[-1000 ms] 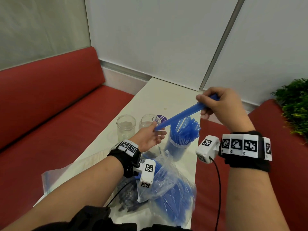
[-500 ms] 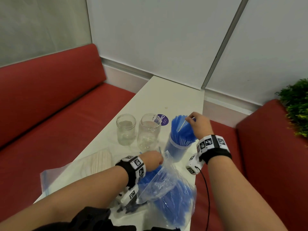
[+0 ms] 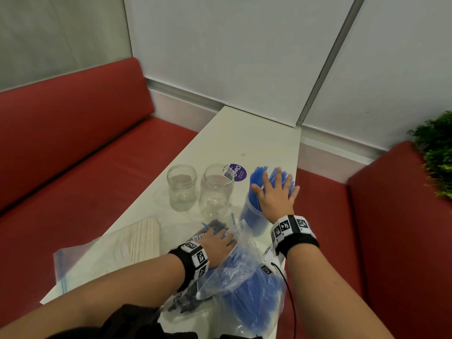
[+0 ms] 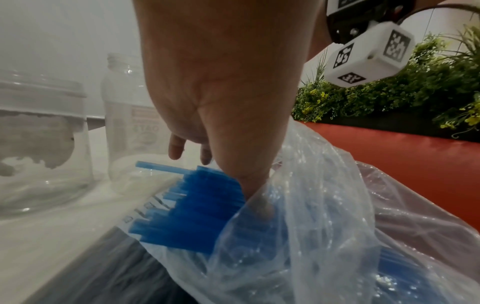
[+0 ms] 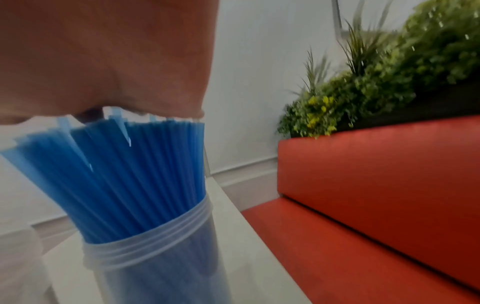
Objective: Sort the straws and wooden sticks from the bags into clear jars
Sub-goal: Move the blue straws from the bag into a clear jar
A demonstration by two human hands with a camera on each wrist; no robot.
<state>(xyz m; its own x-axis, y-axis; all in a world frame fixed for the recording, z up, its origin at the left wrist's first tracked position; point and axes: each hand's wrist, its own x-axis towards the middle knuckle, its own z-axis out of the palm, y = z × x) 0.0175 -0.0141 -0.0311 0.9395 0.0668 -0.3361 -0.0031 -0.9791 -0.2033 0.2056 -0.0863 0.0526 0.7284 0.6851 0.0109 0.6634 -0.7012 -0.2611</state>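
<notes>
Sticks (image 3: 144,241) lie bagged at the desk's left. Left hand (image 3: 217,243) grips blue straws (image 4: 197,207) at the bag (image 3: 244,270) mouth. Right hand (image 3: 275,194), fingers spread flat, presses straws in the jar (image 3: 252,221); an off-centre push could tip it.

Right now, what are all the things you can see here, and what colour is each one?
empty glass jars: two, clear, side by side mid-table.
straw jar: one, clear, right of them, packed with upright blue straws.
bag of straws: one, clear plastic with blue straws, near table edge.
bag of wooden sticks: one, clear with pale sticks, left on table.
round sticker: one, purple, behind jars.
table: one, white.
bench seats: red, both sides.
plants: green, far right.
left hand: grips blue straws at the bag mouth.
right hand: flat on the straw tops.
</notes>
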